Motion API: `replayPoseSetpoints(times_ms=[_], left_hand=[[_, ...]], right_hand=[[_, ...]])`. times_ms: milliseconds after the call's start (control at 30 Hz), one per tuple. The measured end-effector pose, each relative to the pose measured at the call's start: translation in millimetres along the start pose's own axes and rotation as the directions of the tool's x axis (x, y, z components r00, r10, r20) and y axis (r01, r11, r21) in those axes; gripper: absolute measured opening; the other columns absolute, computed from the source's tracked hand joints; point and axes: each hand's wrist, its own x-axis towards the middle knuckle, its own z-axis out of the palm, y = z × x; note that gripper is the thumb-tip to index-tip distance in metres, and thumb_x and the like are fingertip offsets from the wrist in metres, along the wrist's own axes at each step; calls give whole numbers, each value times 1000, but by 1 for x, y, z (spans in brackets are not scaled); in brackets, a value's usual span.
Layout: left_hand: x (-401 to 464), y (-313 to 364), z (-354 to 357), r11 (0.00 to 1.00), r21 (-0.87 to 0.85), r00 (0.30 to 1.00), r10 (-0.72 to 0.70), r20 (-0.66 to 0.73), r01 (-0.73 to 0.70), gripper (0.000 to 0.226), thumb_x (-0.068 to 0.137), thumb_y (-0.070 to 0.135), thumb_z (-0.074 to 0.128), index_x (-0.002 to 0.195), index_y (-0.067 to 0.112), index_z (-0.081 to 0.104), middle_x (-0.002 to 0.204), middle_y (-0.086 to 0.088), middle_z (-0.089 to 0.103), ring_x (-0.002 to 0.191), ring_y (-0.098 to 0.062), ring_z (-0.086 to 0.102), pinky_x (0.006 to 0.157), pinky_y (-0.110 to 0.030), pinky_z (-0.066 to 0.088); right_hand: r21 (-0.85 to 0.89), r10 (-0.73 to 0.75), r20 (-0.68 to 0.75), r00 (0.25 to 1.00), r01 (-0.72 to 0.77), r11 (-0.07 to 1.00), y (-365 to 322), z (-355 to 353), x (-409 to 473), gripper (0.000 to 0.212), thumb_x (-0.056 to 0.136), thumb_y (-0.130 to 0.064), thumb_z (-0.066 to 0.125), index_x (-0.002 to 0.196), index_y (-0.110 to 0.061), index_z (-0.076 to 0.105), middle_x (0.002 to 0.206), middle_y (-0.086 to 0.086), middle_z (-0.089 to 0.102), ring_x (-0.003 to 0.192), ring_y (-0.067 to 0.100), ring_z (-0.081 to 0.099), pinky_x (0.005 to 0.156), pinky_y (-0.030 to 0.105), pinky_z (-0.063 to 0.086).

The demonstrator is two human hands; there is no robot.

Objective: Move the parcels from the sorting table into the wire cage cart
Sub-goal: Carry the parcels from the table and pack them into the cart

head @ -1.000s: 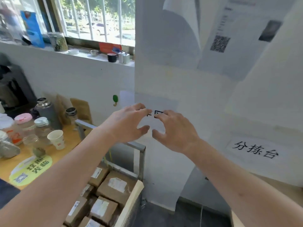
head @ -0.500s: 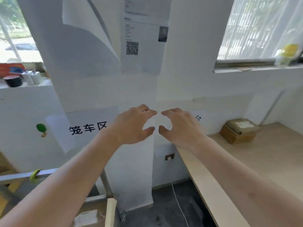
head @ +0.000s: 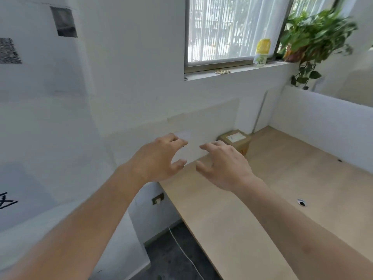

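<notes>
1. Where the white wall [head: 141, 67] fills the left and middle of the view, it carries blurred printed sheets at the far left and a window [head: 232, 31] with pale vertical blinds higher up at the centre.
2. Running from the lower middle to the right edge is the sorting table [head: 302, 178], a light wooden surface set into the corner of the room, with a low white partition [head: 323, 122] along its far right side and a small round cable hole [head: 301, 203] in the top.
3. Both bare forearms reach in from the bottom corners and meet near the centre, above the table's near left edge.
4. On the sill at the upper right stands a leafy green potted plant [head: 314, 35], its stems trailing down over the edge.
5. The left hand [head: 159, 158] hovers palm down, fingers spread and loosely bent, holding nothing.
6. The right hand [head: 224, 162] hovers just beside it in the same way, fingers apart and loosely curved, also holding nothing; a narrow gap separates the two thumbs.
7. One brown cardboard parcel [head: 236, 140] sits on the table against the back wall, just beyond the right hand's fingers and partly hidden by them; it is closed, with a white label on its top face, so its contents cannot be seen.
8. Beside the plant on the sill stands a clear bottle with a yellow cap [head: 262, 53]; what it holds is too blurred to tell.
9. Low on the wall under the table's left end is a small socket [head: 158, 199], with a thin white cable [head: 181, 245] trailing across the dark floor below.
</notes>
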Motion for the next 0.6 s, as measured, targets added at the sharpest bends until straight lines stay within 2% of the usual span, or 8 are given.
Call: replayPoseSetpoints(times_ms=[200, 333, 467, 600], left_hand=[[65, 16, 52, 998, -46, 994, 53, 96, -49, 59, 101, 51, 54, 156, 34, 39, 147, 11, 45, 121, -17, 56, 93, -36, 50], [115, 14, 85, 994, -56, 984, 102, 145, -95, 59, 102, 49, 54, 156, 32, 39, 149, 8, 45, 126, -19, 55, 96, -37, 50], [177, 1, 125, 986, -90, 969, 157, 193, -142, 59, 103, 48, 54, 157, 30, 38, 150, 5, 44, 128, -21, 54, 93, -32, 46], [249, -23, 175, 974, -148, 944, 204, 259, -170, 62, 100, 51, 55, 156, 32, 38, 149, 6, 44, 127, -22, 55, 98, -41, 51]], right_hand=[[-32, 151, 35, 988, -150, 988, 74, 18, 22, 57, 92, -57, 53, 142, -31, 56, 143, -4, 54, 125, 25, 56, 98, 40, 51], [-29, 254, 55, 966, -253, 967, 113, 33, 48, 59, 90, -60, 52, 144, -35, 53, 146, -4, 52, 129, 25, 53, 102, 43, 49], [-45, 350, 90, 932, -348, 937, 149, 56, 89, 60, 91, -58, 54, 146, -34, 52, 144, -2, 53, 129, 26, 53, 105, 42, 47], [-39, 449, 94, 888, -448, 893, 183, 85, 146, 56, 90, -58, 54, 141, -34, 55, 139, -2, 56, 125, 26, 55, 101, 41, 49]])
